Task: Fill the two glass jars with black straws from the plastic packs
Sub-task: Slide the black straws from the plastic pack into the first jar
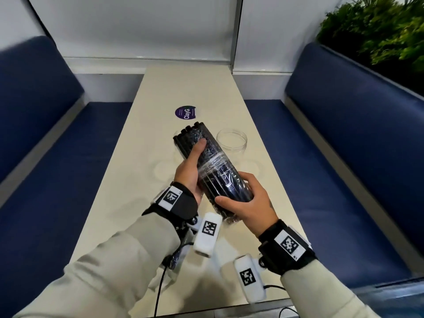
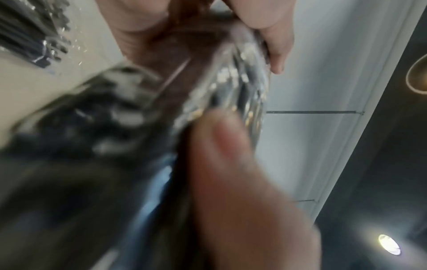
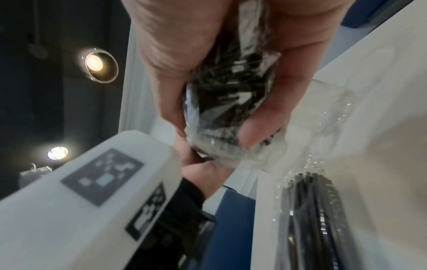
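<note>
Gripping straw pack [image 1: 212, 166], both hands, empty jar [image 1: 232, 139] behind, sticker [image 1: 185, 113] beyond

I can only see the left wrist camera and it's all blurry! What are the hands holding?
Observer: Both hold one pack of black straws above the table. The left hand grips its middle, the right hand its near end.
Operator: Is there a jar?
Observer: Yes, an open glass jar stands on the table just beyond the pack. It looks empty.
Operator: Are the straws out yet?
Observer: No, they are bundled in the wrap, though the straw tips seem to stick out at the far end.
</note>
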Available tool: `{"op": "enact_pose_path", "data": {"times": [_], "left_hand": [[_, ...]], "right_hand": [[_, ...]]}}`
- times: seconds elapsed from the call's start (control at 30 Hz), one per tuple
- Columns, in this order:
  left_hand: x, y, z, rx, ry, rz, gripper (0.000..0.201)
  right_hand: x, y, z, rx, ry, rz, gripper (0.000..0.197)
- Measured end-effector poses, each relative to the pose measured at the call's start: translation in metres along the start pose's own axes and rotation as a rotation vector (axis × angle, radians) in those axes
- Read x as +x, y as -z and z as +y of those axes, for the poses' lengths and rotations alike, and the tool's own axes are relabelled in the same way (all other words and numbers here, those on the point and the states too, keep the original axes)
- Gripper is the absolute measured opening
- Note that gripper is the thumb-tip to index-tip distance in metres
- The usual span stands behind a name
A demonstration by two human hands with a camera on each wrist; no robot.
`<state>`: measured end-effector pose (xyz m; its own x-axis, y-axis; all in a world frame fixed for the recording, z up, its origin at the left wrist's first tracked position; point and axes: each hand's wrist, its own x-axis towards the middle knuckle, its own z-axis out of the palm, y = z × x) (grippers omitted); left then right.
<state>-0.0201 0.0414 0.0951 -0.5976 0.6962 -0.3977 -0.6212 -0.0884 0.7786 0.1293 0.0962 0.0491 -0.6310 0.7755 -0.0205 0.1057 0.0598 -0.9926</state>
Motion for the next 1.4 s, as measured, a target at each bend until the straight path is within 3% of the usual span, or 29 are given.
{"op": "enact_pose_path", "data": {"times": [0.17, 0.27, 0.43, 0.6, 0.67, 0.73, 0.93, 1.03, 1.17, 1.27, 1.33, 1.4], "left_hand": [[-0.004, 0.002, -0.016, 0.074, 0.076, -0.091, 0.046], [0.001, 0.000, -0.008, 0.083, 0.054, -0.104, 0.044], [0.015, -0.004, 0.017, -0.017, 0.058, -0.061, 0.066], [0.015, -0.009, 0.006, -0.009, 0.097, -0.042, 0.060], [0.015, -0.010, 0.009, 0.007, 0.110, -0.077, 0.056], [0.018, -0.011, 0.017, 0.010, 0.122, -0.111, 0.059], [0.023, -0.022, 0.038, -0.056, 0.310, -0.248, 0.077], [0.025, -0.029, 0.045, 0.034, 0.336, -0.263, 0.079], [0.025, -0.028, 0.061, 0.278, 0.391, -0.468, 0.093], [0.026, -0.029, 0.080, 0.696, 0.286, -0.478, 0.098], [0.034, -0.031, 0.093, 1.003, -0.005, -0.344, 0.074], [0.051, -0.034, 0.103, 1.165, -0.354, -0.261, 0.038]], "right_hand": [[0.001, 0.000, -0.005, 0.009, -0.017, 0.024, 0.055], [0.000, 0.002, -0.005, 0.038, -0.024, 0.002, 0.050], [0.004, -0.006, -0.011, -0.035, 0.021, 0.036, 0.051], [0.009, -0.013, -0.022, -0.112, 0.034, 0.104, 0.048], [0.008, -0.012, -0.024, -0.097, 0.038, 0.134, 0.057], [0.004, -0.012, -0.027, -0.051, 0.108, 0.195, 0.075], [-0.002, -0.013, -0.052, -0.063, 0.564, 0.256, 0.117], [0.009, -0.011, -0.069, -0.066, 0.645, 0.258, 0.117], [0.022, -0.008, -0.099, -0.219, 0.720, 0.314, 0.103], [0.045, 0.008, -0.120, -0.162, 0.668, 0.389, 0.090], [0.061, 0.022, -0.133, -0.220, 0.576, 0.413, 0.086], [0.077, 0.035, -0.145, -0.325, 0.482, 0.422, 0.081]]}}
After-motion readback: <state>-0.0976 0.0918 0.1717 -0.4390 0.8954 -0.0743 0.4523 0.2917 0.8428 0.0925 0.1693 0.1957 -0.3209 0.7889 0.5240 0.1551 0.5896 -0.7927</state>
